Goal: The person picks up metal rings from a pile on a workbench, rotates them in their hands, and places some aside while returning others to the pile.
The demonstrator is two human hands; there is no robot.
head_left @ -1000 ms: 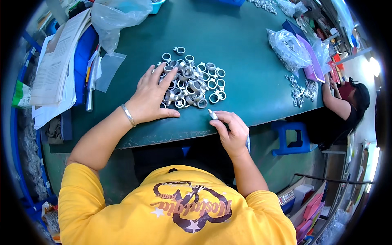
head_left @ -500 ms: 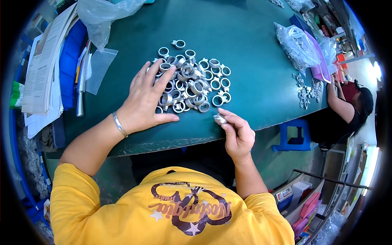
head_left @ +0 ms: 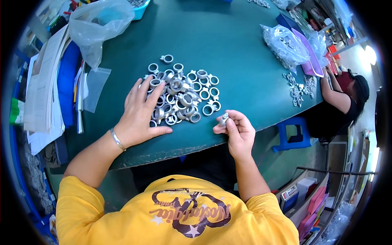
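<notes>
Metal rings [head_left: 182, 95] heaped, left hand [head_left: 140, 117] alongside, right hand [head_left: 240, 133] pinching silvery piece [head_left: 223, 119]

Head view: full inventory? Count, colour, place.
Table: one, green, centre
Rings: many, silver, heaped on table
Held piece: one, silver, right of rings
Papers: several, white, left
Plastic bag: one, clear, upper left
Pouch: one, clear, below bag
Tub: one, turquoise, top left
Parts bag: one, clear, right
Tray: one, purple, right
Loose parts: many, silver, right
Stool: one, blue, right
Co-worker: one, black clothing, right
Shelf clutter: uncounted, mixed, lower right
Shirt: one, yellow, bottom
Left hand: one, bare, at rings
Right hand: one, bare, holding piece
</notes>
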